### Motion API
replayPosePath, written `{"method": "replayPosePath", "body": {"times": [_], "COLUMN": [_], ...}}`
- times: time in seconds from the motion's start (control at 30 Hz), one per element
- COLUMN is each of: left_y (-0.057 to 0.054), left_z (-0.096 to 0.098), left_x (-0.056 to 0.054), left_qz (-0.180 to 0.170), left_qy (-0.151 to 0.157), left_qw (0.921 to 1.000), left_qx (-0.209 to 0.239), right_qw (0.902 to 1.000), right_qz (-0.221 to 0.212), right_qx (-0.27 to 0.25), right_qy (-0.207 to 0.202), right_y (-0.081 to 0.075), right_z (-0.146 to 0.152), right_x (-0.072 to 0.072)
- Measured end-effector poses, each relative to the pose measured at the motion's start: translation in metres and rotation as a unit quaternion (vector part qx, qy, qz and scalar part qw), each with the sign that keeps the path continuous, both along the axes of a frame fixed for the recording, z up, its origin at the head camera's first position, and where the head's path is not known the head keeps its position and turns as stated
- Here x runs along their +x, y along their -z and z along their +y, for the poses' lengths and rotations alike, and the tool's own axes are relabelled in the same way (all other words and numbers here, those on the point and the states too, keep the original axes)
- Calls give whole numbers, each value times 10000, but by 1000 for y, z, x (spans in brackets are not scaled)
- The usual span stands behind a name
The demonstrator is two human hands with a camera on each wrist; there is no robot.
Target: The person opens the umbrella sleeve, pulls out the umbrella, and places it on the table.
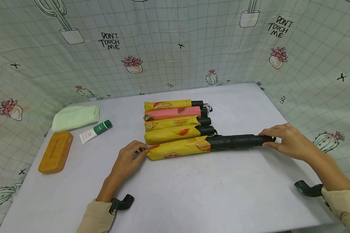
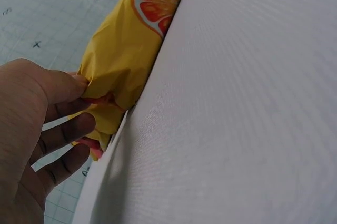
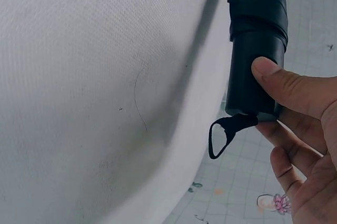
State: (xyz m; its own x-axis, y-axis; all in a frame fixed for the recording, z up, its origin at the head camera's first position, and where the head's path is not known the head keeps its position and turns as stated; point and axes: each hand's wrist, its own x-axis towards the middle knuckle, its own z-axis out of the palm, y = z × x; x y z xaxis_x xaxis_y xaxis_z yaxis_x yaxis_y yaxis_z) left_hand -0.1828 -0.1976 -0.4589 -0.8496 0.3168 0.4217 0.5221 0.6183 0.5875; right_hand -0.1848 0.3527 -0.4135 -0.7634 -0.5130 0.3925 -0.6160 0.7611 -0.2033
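A folded black umbrella (image 1: pixel 236 141) lies partly inside a yellow fruit-print sleeve (image 1: pixel 178 149), its black half sticking out to the right. My left hand (image 1: pixel 131 158) pinches the sleeve's closed left end between thumb and forefinger; in the left wrist view the other fingers are spread loosely. At the other end my right hand (image 1: pixel 285 140) grips the umbrella's handle (image 3: pixel 255 76), thumb on top and fingers beneath. A black wrist strap (image 3: pixel 224 134) dangles from the handle's end. Just behind, several sleeved umbrellas lie in a row, among them a pink one (image 1: pixel 175 113) and a yellow one (image 1: pixel 172 135).
On the left of the white table (image 1: pixel 192 194) are a pale green folded cloth (image 1: pixel 75 118), a white-and-green tube (image 1: pixel 96 131) and an orange-brown case (image 1: pixel 56 152). A cactus-print curtain (image 1: pixel 169 42) stands behind the table's back edge.
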Motion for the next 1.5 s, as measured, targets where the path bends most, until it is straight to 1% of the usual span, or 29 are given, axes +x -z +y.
{"method": "replayPosePath", "body": {"times": [0.33,0.57,0.8,0.97,1.27,1.5], "left_y": [2,1,2,2,4,2], "left_z": [2,2,2,1,0,1], "left_x": [0,-2,0,0,-1,-1], "left_qz": [6,2,-54,-32,-46,-8], "left_qy": [8,-16,-71,-39,-32,21], "left_qw": [10000,10000,9999,10000,9999,10000], "left_qx": [-2,-88,-96,-75,-128,-81], "right_qw": [9999,9999,9997,9996,9991,9990], "right_qz": [77,137,104,95,-111,-21], "right_qx": [65,83,200,212,148,213], "right_qy": [-129,4,65,147,375,388], "right_y": [-2,-1,0,1,0,-1], "right_z": [4,12,17,20,26,29], "right_x": [0,1,1,2,5,4]}}
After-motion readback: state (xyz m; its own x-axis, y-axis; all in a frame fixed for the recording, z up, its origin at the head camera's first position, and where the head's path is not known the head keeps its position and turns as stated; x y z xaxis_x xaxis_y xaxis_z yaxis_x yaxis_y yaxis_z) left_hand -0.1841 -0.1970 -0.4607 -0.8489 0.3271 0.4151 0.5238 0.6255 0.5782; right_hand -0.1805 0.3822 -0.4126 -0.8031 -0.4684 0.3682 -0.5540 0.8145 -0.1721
